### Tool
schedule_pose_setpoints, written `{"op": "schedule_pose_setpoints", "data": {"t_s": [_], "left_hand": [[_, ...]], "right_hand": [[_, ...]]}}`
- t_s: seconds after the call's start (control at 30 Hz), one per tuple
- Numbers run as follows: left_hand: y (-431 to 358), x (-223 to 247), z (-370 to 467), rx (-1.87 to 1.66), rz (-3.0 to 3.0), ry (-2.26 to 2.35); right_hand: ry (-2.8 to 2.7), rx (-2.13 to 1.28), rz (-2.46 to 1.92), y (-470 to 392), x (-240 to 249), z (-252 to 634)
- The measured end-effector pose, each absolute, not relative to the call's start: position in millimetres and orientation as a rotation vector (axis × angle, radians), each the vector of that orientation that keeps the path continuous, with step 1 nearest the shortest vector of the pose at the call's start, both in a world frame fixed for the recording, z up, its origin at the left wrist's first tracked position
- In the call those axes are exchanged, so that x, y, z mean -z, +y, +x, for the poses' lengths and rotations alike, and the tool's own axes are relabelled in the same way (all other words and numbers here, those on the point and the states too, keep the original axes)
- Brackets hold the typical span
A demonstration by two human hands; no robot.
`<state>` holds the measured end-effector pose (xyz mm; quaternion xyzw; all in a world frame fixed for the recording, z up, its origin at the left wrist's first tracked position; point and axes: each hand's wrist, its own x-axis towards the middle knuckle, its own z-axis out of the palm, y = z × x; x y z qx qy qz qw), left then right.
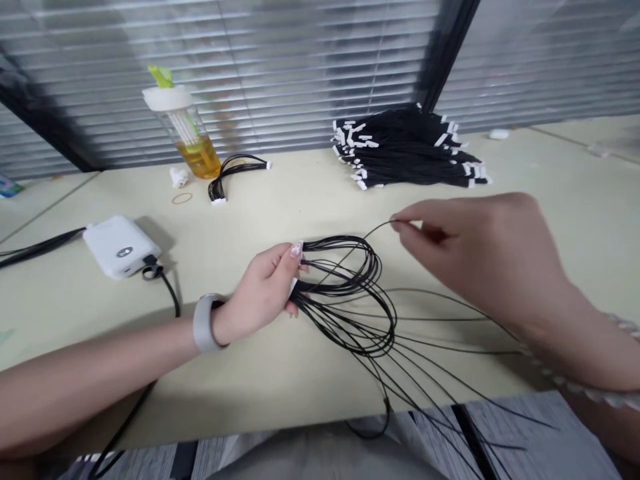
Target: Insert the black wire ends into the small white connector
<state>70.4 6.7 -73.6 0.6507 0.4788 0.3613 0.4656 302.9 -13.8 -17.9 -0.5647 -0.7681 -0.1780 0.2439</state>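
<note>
My left hand is closed around the white connector ends of a black wire harness, whose wires loop out to the right and curl back. Several loose wires trail from the harness past the table's front edge. Between thumb and forefinger of my right hand, one thin black wire is pinched and drawn up to the right of the loops. The wire's far end is lost among the bundle near my left fingers. Parts of the connectors are covered by my left hand.
A heap of black wire harnesses with white connectors lies at the back. Left of it are a small harness, a bottle of amber liquid, a rubber band and a white power bank with a black cable.
</note>
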Motion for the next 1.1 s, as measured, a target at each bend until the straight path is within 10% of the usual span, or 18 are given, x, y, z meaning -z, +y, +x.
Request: {"op": "schedule_pose_setpoints", "data": {"t_s": [0.4, 1.1], "left_hand": [[6, 73, 70, -0.878, 1.594, 1.159], [5, 77, 67, -0.870, 1.650, 1.103]], "right_hand": [[-1.611, -0.462, -1.019, -9, 17, 296], [-2.306, -0.421, -1.149, -9, 44, 278]]}}
